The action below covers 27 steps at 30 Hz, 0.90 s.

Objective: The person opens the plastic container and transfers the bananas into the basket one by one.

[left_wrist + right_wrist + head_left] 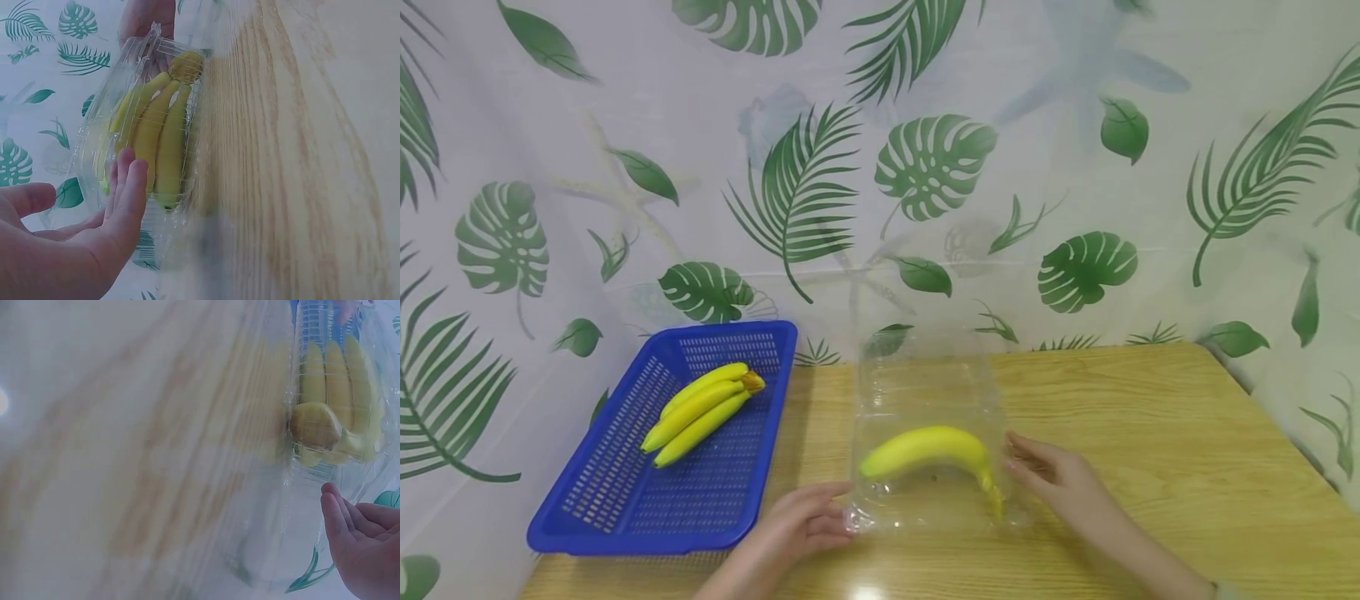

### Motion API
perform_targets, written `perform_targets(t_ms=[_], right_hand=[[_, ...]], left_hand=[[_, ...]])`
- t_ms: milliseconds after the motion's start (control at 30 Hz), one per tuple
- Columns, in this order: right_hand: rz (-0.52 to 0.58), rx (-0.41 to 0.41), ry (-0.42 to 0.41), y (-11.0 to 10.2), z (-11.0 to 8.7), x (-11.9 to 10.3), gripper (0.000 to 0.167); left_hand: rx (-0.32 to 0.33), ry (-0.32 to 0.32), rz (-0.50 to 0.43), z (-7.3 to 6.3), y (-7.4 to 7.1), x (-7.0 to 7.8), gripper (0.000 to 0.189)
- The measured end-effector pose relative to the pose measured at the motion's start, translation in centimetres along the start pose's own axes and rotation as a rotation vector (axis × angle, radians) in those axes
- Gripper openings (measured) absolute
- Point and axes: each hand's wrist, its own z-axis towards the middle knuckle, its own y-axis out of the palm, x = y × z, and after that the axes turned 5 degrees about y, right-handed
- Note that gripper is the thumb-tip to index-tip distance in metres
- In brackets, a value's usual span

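A clear plastic clamshell box (925, 521) stands on the table, its see-through lid (925, 367) raised at the back. A yellow banana (928, 447) shows inside it from above; in the left wrist view several bananas (150, 134) joined at a stem appear through its side, and likewise bananas (334, 381) in the right wrist view. At the box's left side, my left hand (801, 521) has its fingers extended against or very near the wall. My right hand (1063, 483) is at the opposite side, fingers stretched toward the plastic; contact is hard to tell.
To the left, a blue plastic basket (745, 500) holds a bunch of bananas (703, 412). The wooden table (1150, 433) extends to the right of the box. Behind it hangs a leaf-printed sheet (1015, 167).
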Motion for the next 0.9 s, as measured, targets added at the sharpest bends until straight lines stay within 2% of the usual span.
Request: perform_targets(t_ms=[233,500,633,900], right_hand=[[-0.031,-0.025,0.031,0.1,0.2,-0.4,0.056],[-0.077,-0.003,-0.004,-0.3,0.3,-0.7,0.052],[-0.102,0.01,-0.024,-0.6,0.5,-0.8,0.052],[-0.222,0.074,-0.099,-1.3,0.9,-2.0,0.051]], left_hand=[[-0.029,-0.011,-0.045,-0.6,-0.7,-0.3,0.057],[-0.089,-0.008,-0.148,-0.9,-1.1,-0.8,0.056],[-0.088,-0.02,-0.179,-0.8,-1.2,-1.1,0.054],[-0.078,-0.038,-0.208,-0.8,-1.3,-1.5,0.055]])
